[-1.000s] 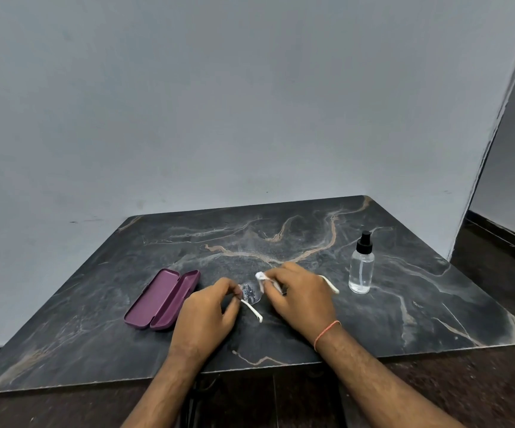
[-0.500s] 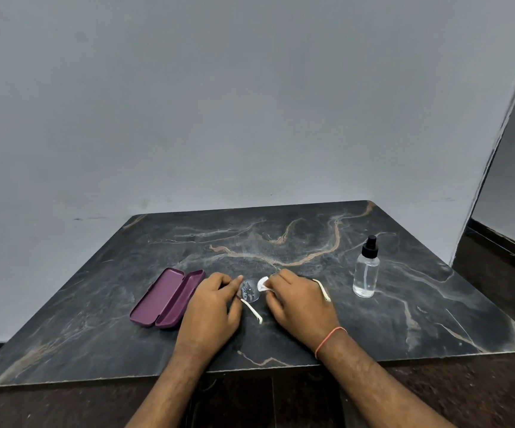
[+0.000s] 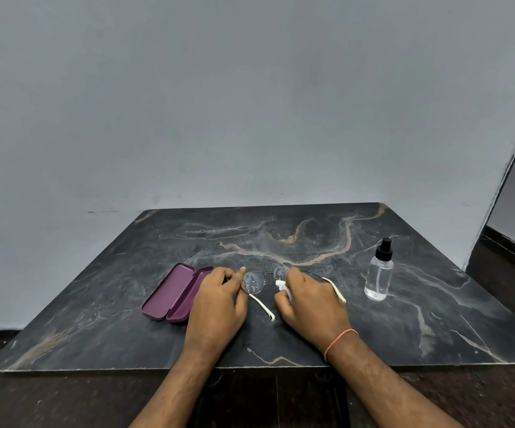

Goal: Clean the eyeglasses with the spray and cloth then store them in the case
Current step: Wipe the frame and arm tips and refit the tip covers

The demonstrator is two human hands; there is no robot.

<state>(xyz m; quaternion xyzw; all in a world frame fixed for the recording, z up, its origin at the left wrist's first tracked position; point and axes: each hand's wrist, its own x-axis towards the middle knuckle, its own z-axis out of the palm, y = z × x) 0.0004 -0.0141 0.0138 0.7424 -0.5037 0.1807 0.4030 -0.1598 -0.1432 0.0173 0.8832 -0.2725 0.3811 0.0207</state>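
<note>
While pinching the eyeglasses (image 3: pixel 253 282) at their left lens, left hand (image 3: pixel 217 304) curled on the marble table (image 3: pixel 95 319). Right hand (image 3: pixel 310 299) gripping white cloth (image 3: pixel 281 285) against the other lens. Purple case (image 3: pixel 176 291) open left; spray bottle (image 3: pixel 379 271) upright right, no readable label

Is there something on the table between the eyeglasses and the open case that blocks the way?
Only the left hand, which holds the eyeglasses at their left side, lies between them and the open purple case. No other object is in that path.
</note>
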